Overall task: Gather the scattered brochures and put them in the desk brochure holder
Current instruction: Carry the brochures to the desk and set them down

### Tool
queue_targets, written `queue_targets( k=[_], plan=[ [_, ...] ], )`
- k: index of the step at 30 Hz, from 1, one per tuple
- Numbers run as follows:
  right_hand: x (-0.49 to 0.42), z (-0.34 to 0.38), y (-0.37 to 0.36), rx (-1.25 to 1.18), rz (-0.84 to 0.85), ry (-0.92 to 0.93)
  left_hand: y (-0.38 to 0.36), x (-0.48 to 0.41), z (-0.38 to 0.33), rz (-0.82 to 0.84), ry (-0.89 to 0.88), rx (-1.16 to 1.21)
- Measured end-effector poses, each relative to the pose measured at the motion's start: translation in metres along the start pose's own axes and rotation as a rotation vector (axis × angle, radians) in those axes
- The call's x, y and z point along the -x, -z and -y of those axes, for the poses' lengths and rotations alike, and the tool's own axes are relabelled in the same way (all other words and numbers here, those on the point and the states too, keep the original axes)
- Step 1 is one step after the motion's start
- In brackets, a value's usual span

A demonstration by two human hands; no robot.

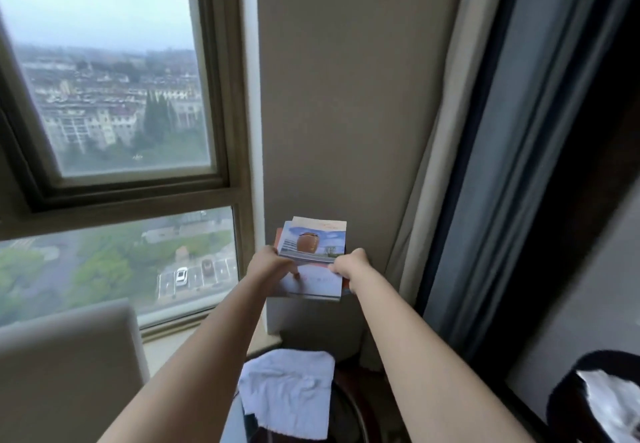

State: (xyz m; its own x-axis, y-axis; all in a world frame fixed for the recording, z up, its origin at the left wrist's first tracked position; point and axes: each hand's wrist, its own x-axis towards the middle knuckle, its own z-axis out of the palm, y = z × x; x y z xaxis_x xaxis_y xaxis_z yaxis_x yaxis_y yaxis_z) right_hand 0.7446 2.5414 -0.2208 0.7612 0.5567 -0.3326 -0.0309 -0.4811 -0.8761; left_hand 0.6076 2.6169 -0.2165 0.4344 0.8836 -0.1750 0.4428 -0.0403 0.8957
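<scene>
A stack of brochures [311, 245] is held up in front of the beige wall, its top sheet showing a brown rounded building under a blue sky. My left hand [268, 264] grips the stack's left edge. My right hand [349, 264] grips its right edge. A white brochure with red print [317, 285] sticks out at the bottom of the stack, between my wrists. No brochure holder can be seen in this view.
A large window [114, 123] fills the left side, with a sill below. A pale chair back [65, 366] stands at lower left. A white cloth [287, 390] lies on a dark round table below my arms. Curtains [485, 151] hang at right.
</scene>
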Motion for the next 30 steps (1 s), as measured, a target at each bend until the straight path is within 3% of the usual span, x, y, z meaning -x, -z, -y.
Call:
queue_targets(
  k=[9,16,30],
  plan=[
    [0.029,0.003,0.075,-0.072,-0.186,0.017,-0.038,0.019,-0.055,0.096,-0.109,-0.110],
    [0.057,-0.035,0.171,-0.170,-0.369,-0.050,-0.121,0.054,-0.103,0.292,-0.208,-0.218],
    [0.235,-0.176,0.460,-0.171,-0.843,-0.171,-0.358,0.301,-0.193,0.715,-0.525,-0.252]
  ],
)
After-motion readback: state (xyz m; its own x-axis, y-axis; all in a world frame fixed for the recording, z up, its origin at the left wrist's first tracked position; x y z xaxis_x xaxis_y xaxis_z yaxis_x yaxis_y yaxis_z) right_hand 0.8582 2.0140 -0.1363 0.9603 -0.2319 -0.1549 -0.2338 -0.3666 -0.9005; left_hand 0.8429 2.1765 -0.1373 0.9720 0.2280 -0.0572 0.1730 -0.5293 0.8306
